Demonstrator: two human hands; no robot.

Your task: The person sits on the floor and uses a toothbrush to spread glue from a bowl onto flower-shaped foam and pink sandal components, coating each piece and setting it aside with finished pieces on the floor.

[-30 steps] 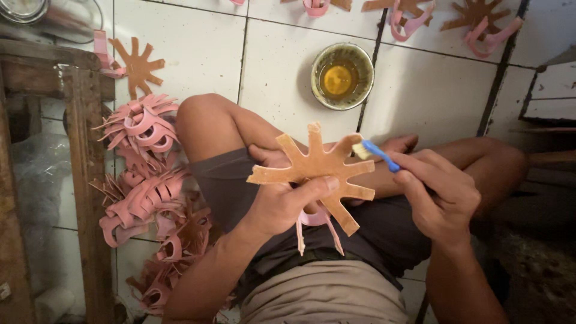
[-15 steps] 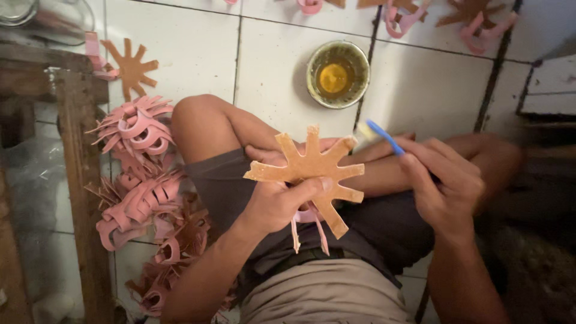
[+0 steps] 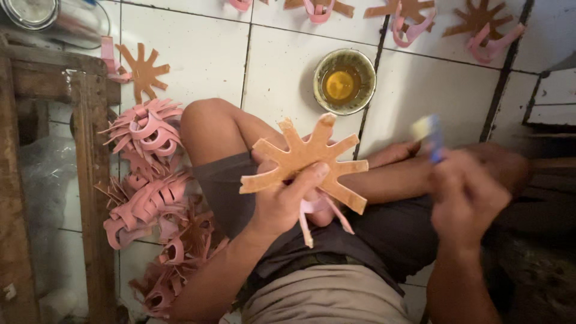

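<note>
Sitting on white tiled floor (image 3: 198,66), perhaps beside wooden frame (image 3: 90,180).

Small home craft workshop, work done seated on floor. White tiled floor (image 3: 198,54) with dark grout serves as work surface. Heap of finished pink-and-tan star-shaped cutouts (image 3: 150,198) piled along floor's left side; more such pieces (image 3: 414,15) laid in row near its far edge. Small bowl of yellow glue-like liquid (image 3: 344,81) set on tiles just beyond person's knees. Rough, worn wooden frame (image 3: 90,174) at left edge. Dim light, no bench, hand production in batches
</note>
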